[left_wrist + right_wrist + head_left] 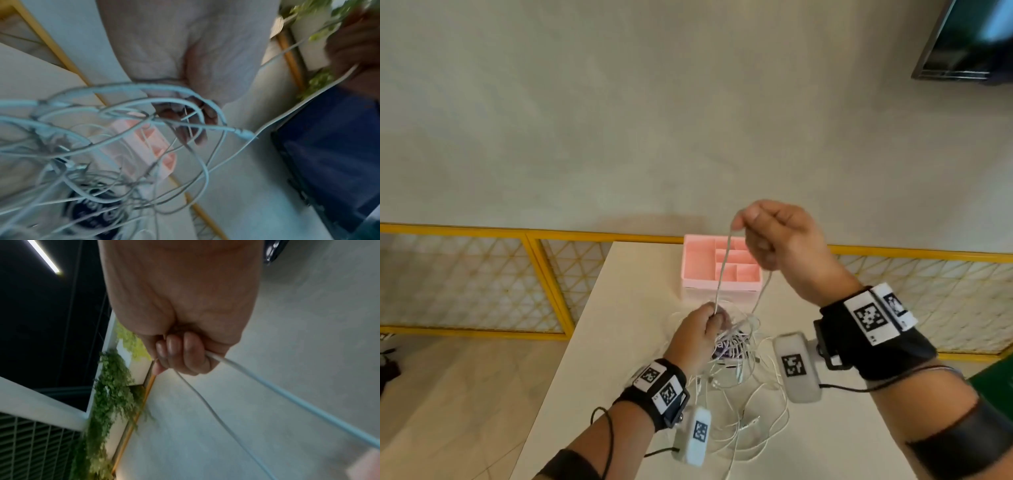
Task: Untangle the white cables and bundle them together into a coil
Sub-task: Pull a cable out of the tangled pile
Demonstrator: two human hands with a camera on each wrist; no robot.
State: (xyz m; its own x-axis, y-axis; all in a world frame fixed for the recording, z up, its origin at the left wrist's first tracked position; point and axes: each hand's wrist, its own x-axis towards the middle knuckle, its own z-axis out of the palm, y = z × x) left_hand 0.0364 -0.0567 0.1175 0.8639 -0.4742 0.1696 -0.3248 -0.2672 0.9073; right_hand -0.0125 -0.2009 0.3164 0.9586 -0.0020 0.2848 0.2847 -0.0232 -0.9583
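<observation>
A tangle of thin white cables lies on the white table in the head view. My right hand is raised above the table and grips a loop of white cable in its curled fingers. Two strands hang down from it. My left hand is lower, just over the tangle, and pinches one strand of that loop. In the left wrist view, blurred cable loops fill the frame in front of my left fingers.
A pink divided organizer box stands at the table's far edge, behind the lifted cable. A dark round object with lettering lies under the tangle. A yellow mesh railing runs behind the table. A dark screen hangs at upper right.
</observation>
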